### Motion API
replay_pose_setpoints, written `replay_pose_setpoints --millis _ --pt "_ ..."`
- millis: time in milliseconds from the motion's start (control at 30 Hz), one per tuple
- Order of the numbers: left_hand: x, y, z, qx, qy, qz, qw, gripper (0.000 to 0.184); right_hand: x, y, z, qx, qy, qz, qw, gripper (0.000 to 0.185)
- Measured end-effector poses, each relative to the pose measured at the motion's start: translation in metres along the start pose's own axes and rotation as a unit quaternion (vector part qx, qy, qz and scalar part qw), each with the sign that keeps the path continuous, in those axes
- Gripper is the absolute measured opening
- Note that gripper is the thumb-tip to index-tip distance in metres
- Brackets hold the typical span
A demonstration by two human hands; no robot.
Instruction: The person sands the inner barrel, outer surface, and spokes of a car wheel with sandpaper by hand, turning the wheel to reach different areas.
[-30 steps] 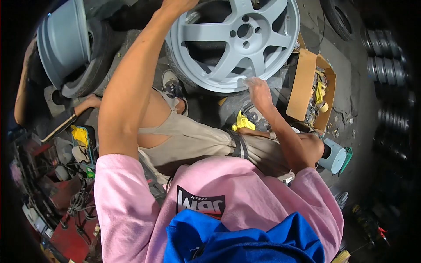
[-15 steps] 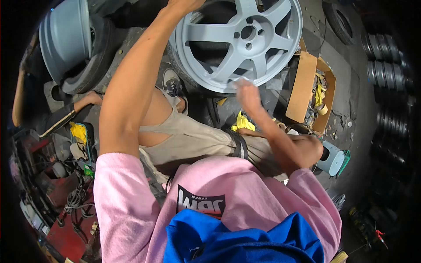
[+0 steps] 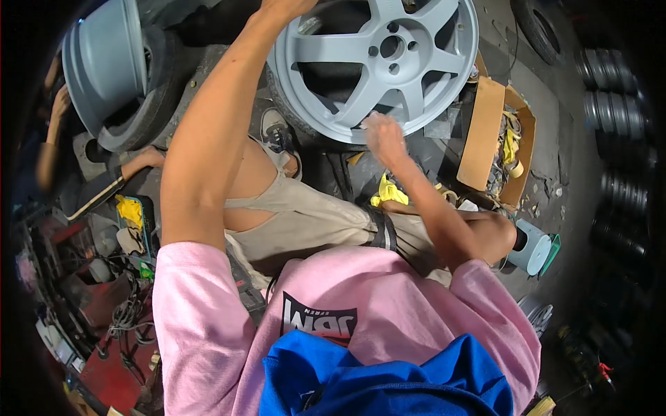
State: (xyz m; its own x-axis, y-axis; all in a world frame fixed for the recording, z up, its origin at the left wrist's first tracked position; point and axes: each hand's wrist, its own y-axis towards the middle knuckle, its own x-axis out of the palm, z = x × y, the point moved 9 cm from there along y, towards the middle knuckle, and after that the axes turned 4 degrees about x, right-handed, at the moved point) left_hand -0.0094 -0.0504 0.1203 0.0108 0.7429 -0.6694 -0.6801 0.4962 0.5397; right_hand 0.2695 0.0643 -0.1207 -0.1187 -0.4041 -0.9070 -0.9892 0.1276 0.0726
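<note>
A grey spoked car wheel rim (image 3: 326, 50) lies face up on a black tire (image 3: 295, 111) in front of me. My left hand (image 3: 288, 5) is at the rim's upper left edge, its fingers cut off by the top of the view. At the near lip of the rim is my right hand (image 3: 386, 142), slightly blurred, with fingers closed together. Something small and pale shows at its fingertips, too smeared to name.
To the left, another grey rim (image 3: 104, 66) leans on a tire (image 3: 163, 87), beside another person's hand (image 3: 61, 104). An open cardboard box (image 3: 481, 132) holds scraps and yellow cloth. Several dark rims (image 3: 614, 111) stand at right; a blue-grey container (image 3: 531, 249) sits by my knee.
My right hand has shifted a little left along the rim's near lip. My left hand stays at the upper edge. The other person's arm at left has moved, and their hand now shows.
</note>
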Motion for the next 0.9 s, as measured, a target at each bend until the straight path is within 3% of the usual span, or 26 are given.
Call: replay_pose_setpoints --millis 67,133,200,267,333,367,500,600,667,733,800,900 --pt "0.002 0.005 0.001 -0.002 -0.021 0.006 1.0 0.048 -0.019 0.002 0.021 -0.074 -0.106 0.021 0.991 0.028" --pt "0.005 0.005 -0.004 0.0 0.03 -0.002 1.0 0.049 -0.016 0.006 0.033 -0.061 -0.116 -0.021 0.991 0.029" --pt "0.008 0.002 -0.006 0.003 0.033 0.009 0.999 0.049 -0.015 -0.003 0.016 -0.059 -0.11 0.01 0.992 0.028" --pt "0.004 0.004 -0.007 0.01 0.04 0.021 0.999 0.049 -0.003 -0.006 -0.018 -0.063 -0.103 -0.034 0.992 0.028" --pt "0.001 0.004 -0.004 0.003 0.014 0.007 1.0 0.05 -0.018 -0.013 -0.032 -0.053 0.016 0.036 0.998 0.027" --pt "0.0 0.005 -0.001 0.009 0.013 0.001 1.0 0.05 -0.02 -0.015 -0.026 -0.091 -0.04 0.021 0.995 0.03" --pt "0.001 0.004 0.008 -0.025 -0.011 -0.022 0.999 0.05 -0.044 -0.022 0.032 -0.086 -0.188 0.05 0.977 0.036" --pt "0.004 0.001 0.0 -0.022 0.005 -0.009 1.0 0.049 -0.031 -0.024 0.018 -0.041 -0.161 -0.015 0.986 0.039" --pt "0.0 0.003 -0.001 -0.008 0.029 -0.003 1.0 0.049 -0.029 -0.031 -0.035 -0.087 -0.058 0.114 0.988 0.039" --pt "0.003 0.003 -0.002 -0.019 0.01 -0.017 1.0 0.048 -0.037 -0.029 -0.055 -0.052 0.01 0.084 0.995 0.037" --pt "0.004 0.004 -0.004 -0.009 0.019 -0.016 1.0 0.048 -0.039 -0.029 -0.049 -0.014 0.077 0.056 0.995 0.035" --pt "0.004 0.007 -0.002 0.005 0.019 -0.008 1.0 0.047 -0.045 -0.036 -0.019 -0.066 0.069 0.066 0.993 0.032"
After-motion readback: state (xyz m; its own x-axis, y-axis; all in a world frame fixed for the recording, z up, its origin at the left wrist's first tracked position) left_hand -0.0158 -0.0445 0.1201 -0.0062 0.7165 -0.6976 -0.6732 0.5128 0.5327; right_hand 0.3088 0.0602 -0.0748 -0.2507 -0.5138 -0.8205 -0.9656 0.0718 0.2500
